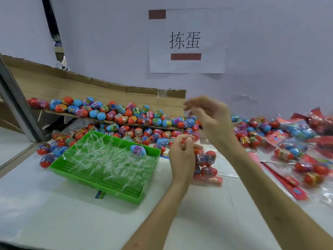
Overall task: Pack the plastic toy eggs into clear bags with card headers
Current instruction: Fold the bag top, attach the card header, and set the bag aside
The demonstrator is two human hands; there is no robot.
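Eggs [126, 120] lie heaped along the far side of the tabletop [54, 222] and on a cardboard flap [90, 87]. The left hand [181, 156] pinches the top of a clear bag [205, 160] of red eggs, just beside a green tray [90, 184]. The right hand [209, 116] hovers above it, its fingers blurred, so I cannot tell its grip.

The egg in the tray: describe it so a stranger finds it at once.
Find the green tray on the white table. The egg lies near its right corner, among clear strips. Blue with a purple band, it alone sits inside the tray; all others lie outside.
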